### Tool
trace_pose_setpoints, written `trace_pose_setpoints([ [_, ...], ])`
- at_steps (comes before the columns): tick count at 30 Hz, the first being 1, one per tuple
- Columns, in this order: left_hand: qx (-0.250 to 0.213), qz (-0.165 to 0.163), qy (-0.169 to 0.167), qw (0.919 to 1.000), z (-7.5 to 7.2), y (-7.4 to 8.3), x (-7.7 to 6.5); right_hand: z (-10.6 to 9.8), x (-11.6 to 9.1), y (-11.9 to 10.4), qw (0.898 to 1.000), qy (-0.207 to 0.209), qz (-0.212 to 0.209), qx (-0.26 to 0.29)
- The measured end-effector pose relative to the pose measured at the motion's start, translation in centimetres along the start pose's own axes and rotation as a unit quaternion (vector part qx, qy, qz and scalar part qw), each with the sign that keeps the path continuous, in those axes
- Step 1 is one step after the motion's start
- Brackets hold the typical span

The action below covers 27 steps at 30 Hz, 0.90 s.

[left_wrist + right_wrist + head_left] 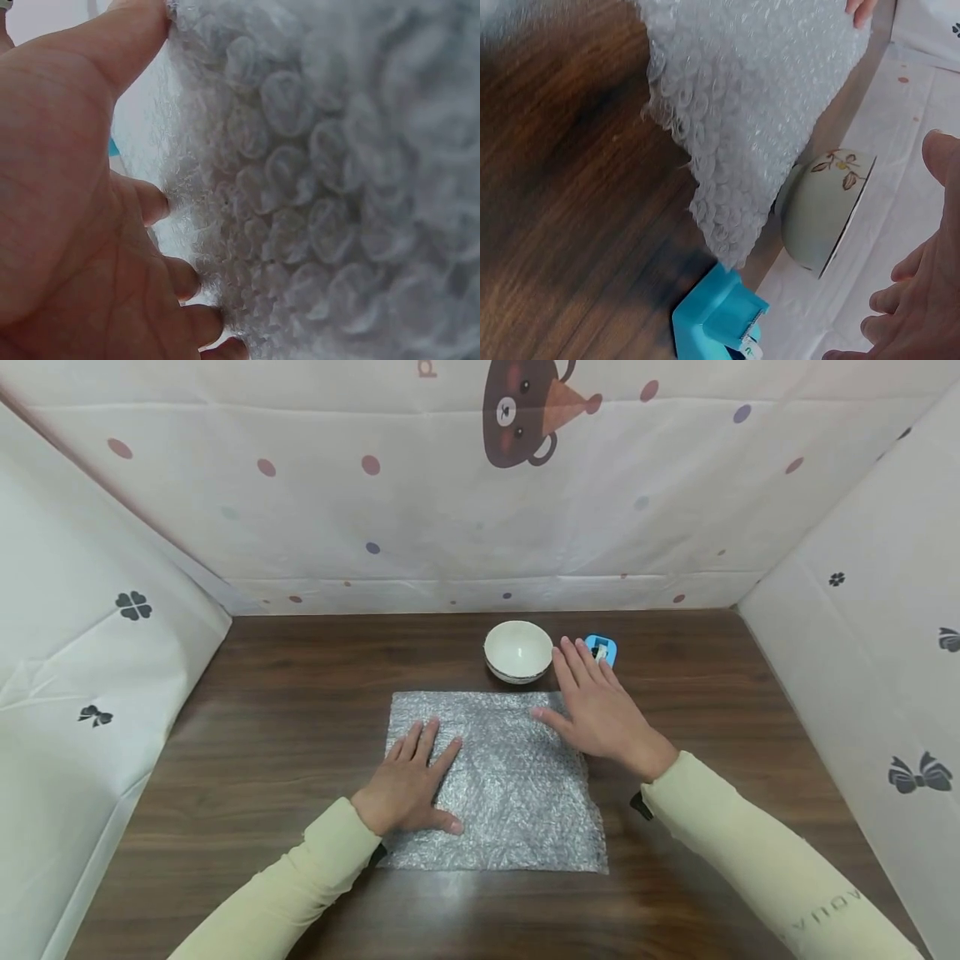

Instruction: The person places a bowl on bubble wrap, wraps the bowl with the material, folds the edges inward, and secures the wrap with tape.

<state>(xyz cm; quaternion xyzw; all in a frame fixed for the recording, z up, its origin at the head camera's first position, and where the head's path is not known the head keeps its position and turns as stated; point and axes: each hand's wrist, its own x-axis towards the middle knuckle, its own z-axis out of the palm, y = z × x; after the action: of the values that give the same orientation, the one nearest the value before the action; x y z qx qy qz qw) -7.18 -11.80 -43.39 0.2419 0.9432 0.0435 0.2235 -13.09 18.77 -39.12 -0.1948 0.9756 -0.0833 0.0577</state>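
Note:
A square sheet of bubble wrap [517,785] lies flat on the wooden table. My left hand [411,781] rests on its left part with fingers spread; in the left wrist view the fingertips touch the bubbles. Over the sheet's far right corner is my right hand [603,714], its fingers straight and pointing toward the back. In the right wrist view this hand [922,292] is raised and holds nothing. Just left of its fingertips stands a white bowl [518,649], whose outside shows a leaf pattern [844,169]. Partly hidden behind the fingers is a small blue tape dispenser [609,649].
The dark wooden table [300,718] extends to both sides of the sheet. A white patterned cloth [420,527] hangs behind the table, with more white cloth walls at the left [97,635] and right [862,635].

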Motion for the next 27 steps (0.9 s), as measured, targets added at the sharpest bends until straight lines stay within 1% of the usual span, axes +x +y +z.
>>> trace_pose_setpoints([
  [4,0.003,-0.002,-0.003,1.0,-0.1,0.0,0.2,-0.3,0.5,0.3,1.0,-0.003,0.001,-0.007],
  [11,0.005,0.001,0.004,1.0,-0.2,0.1,0.3,-0.8,1.4,0.3,1.0,-0.006,-0.004,-0.008],
  [20,0.012,-0.003,0.007,0.9999,0.0,0.2,0.0,-1.5,2.8,-0.3,1.0,-0.015,-0.005,-0.005],
  [27,0.016,-0.004,0.01,0.9998,-0.1,0.3,-0.3,-2.0,4.3,-1.0,0.999,-0.036,-0.006,0.006],
])
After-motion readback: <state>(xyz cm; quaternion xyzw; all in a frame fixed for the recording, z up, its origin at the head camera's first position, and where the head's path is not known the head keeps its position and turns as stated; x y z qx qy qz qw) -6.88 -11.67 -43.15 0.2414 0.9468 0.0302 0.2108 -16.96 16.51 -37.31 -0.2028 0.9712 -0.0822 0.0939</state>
